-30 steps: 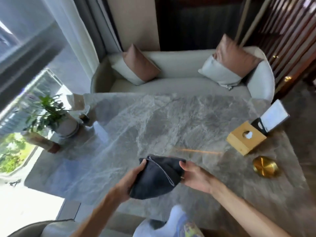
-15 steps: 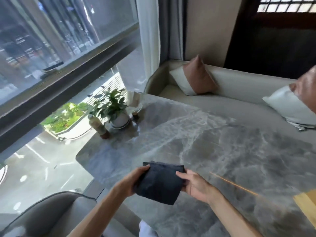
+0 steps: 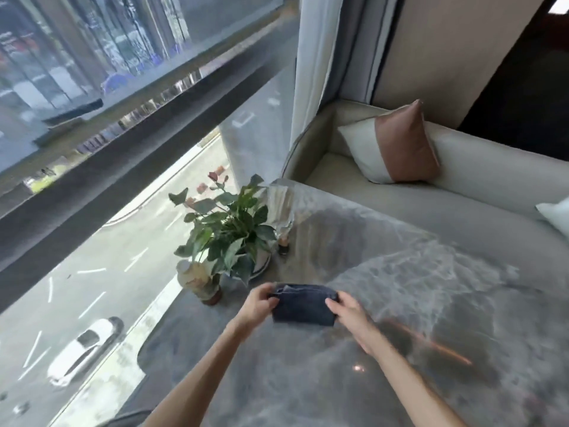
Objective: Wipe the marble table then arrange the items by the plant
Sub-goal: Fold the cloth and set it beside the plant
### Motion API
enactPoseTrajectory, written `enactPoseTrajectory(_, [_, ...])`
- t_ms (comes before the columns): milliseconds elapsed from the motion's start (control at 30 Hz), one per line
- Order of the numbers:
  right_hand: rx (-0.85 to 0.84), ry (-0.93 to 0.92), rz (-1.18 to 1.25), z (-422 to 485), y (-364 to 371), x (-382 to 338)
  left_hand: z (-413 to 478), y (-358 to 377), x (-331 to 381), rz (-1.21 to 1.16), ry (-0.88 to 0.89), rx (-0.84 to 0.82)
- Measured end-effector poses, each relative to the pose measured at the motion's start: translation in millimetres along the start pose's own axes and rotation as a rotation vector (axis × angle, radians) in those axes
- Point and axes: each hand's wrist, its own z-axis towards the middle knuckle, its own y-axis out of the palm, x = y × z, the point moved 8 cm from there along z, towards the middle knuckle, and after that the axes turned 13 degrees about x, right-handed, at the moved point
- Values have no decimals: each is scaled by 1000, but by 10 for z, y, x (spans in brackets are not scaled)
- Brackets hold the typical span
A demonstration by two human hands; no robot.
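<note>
A folded dark blue cloth point(image 3: 303, 306) hangs just above the grey marble table point(image 3: 400, 303), near its left end. My left hand point(image 3: 257, 305) grips the cloth's left edge and my right hand point(image 3: 351, 315) grips its right edge. Just beyond the cloth stands a green potted plant point(image 3: 229, 229) in a white pot. A beige bottle with a brown base point(image 3: 200, 280) stands left of the pot, and a glass item on a dark base point(image 3: 281, 217) stands to its right.
The table's left edge runs along a large window point(image 3: 107, 118) over a street. A cream sofa point(image 3: 462, 186) with a pink and white cushion point(image 3: 397, 146) lies beyond the table. A curtain point(image 3: 317, 63) hangs at the window corner.
My view has swung left toward the window and plant; the tissue box and gold dish have left the view. Both hands carried the cloth toward the plant and folded it smaller.
</note>
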Motion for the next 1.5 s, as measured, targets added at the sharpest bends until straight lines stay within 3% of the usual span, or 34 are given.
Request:
enactPoseTrajectory(133, [89, -305, -139, 513, 269, -302, 658, -180, 117, 187, 177, 204])
enactPoseTrajectory(300, [65, -450, -440, 664, 604, 287, 734, -141, -503, 179, 206, 313])
enactPoseTrajectory(467, [18, -519, -654, 578, 762, 851, 713, -174, -836, 102, 167, 393])
enactPoseTrajectory(800, [95, -635, -863, 317, 888, 971, 672, -259, -886, -54, -22, 384])
enactPoseTrajectory(900, [170, -593, -849, 281, 847, 988, 683, -252, -943, 104, 19, 358])
enactPoseTrajectory(1000, [413, -546, -728, 401, 657, 823, 743, -190, -1008, 342, 87, 318])
enactPoseTrajectory(1100, [620, -476, -761, 670, 441, 587, 750, -132, -1002, 428, 114, 300])
enactPoseTrajectory(1300, [535, -285, -882, 1155, 348, 398, 741, -117, -1019, 485, 162, 351])
enactPoseTrajectory(1367, [552, -261, -853, 1187, 305, 374, 706, -86, -957, 615, 201, 379])
enactPoseTrajectory(1500, [576, -445, -968, 985, 402, 357, 548, 136, -755, 965, 292, 365])
